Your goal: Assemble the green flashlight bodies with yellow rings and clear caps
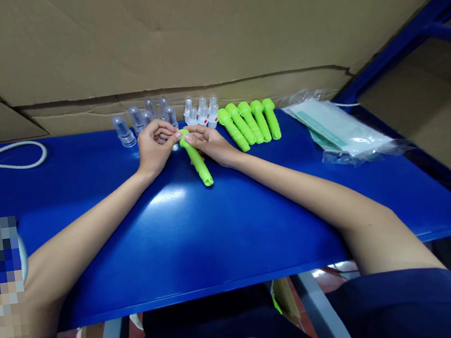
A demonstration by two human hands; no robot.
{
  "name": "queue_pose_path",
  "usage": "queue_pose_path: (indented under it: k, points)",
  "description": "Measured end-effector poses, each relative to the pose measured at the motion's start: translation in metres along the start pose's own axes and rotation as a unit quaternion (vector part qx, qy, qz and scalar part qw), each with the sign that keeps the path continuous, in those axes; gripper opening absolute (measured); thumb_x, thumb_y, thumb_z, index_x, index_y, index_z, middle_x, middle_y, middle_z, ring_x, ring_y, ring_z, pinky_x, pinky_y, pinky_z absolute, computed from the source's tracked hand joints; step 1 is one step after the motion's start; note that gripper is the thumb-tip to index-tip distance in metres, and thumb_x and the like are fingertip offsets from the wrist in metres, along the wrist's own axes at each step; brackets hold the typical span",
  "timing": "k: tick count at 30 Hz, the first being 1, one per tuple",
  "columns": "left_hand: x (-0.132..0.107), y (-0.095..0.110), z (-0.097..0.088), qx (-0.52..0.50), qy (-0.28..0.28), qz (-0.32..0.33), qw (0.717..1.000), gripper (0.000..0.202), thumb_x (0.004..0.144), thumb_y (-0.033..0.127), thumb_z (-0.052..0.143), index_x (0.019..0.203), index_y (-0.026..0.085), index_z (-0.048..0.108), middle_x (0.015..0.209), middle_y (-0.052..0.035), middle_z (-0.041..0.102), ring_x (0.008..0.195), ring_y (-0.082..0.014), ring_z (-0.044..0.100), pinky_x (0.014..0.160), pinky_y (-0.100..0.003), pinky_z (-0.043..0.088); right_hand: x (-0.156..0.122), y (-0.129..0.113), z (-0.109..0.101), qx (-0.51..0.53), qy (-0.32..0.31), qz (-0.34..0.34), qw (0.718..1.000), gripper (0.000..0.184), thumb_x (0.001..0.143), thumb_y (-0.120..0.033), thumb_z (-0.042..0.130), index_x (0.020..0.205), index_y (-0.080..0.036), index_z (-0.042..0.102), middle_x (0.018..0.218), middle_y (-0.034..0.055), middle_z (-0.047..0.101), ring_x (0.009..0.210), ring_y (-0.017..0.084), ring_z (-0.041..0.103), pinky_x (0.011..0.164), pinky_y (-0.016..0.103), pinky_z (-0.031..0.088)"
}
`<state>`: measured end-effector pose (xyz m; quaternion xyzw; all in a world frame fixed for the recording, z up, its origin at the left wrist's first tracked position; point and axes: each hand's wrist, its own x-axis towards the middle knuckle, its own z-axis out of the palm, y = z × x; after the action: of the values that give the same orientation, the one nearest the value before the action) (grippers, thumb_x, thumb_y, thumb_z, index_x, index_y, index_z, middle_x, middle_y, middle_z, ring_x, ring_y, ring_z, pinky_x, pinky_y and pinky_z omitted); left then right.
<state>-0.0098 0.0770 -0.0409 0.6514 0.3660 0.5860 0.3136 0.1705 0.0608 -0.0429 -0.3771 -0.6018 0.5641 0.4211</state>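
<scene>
A lime-green ribbed handle [199, 164] with a wider head tilts over the blue table, its narrow end towards me. My left hand [156, 149] pinches the head from the left with thumb and fingertips. From the right, my right hand [213, 144] grips the same head, its thumb lying on top. Whatever sits between the fingertips at the head is hidden. Just behind my left hand stand several clear plastic caps [123, 131]. Beyond my right hand are several small clear-domed white pieces [202, 112], some with a red dot.
Several matching green handles [249, 123] lie in a row to the right. Plastic bags with papers [339, 125] rest at the table's right. A white cable [20, 143] loops at the left. Cardboard [176, 32] walls the back, and a blue metal frame [402, 40] rises at the right.
</scene>
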Motion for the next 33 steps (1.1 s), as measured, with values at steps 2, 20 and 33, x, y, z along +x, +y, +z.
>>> queue_pose_path:
  k: [2,20,33]
  points:
    - [0.0,0.0,0.0,0.0,0.001,-0.003,1.0,0.029,0.072,0.026,0.089,0.08,0.019,0.063,0.076,0.0002,0.072,0.068,-0.0084,0.065,0.057,-0.018,0.047,-0.001,-0.002,0.0,-0.015,-0.008,0.002,1.0,0.061,0.085,-0.062,0.077,0.123,-0.021,0.053,0.094,0.0019,0.067,0.063,0.012,0.061,0.05,0.024,0.047]
    - [-0.001,-0.001,0.001,0.039,0.007,0.017,0.999,0.022,0.076,0.019,0.083,0.084,0.019,0.062,0.083,-0.0009,0.074,0.079,-0.0106,0.071,0.075,-0.022,0.056,-0.005,0.001,0.004,-0.044,0.034,-0.038,0.998,0.051,0.09,-0.056,0.074,0.117,-0.017,0.057,0.115,0.0116,0.074,0.092,0.018,0.073,0.068,0.027,0.063]
    - [0.001,-0.017,0.007,-0.025,-0.033,-0.031,0.999,0.025,0.08,0.024,0.081,0.094,0.02,0.061,0.088,-0.0014,0.071,0.085,-0.0111,0.072,0.079,-0.021,0.059,-0.005,0.0,0.007,-0.055,0.041,-0.056,0.996,0.059,0.083,-0.069,0.074,0.113,-0.021,0.055,0.112,0.0103,0.075,0.103,0.024,0.075,0.068,0.031,0.064]
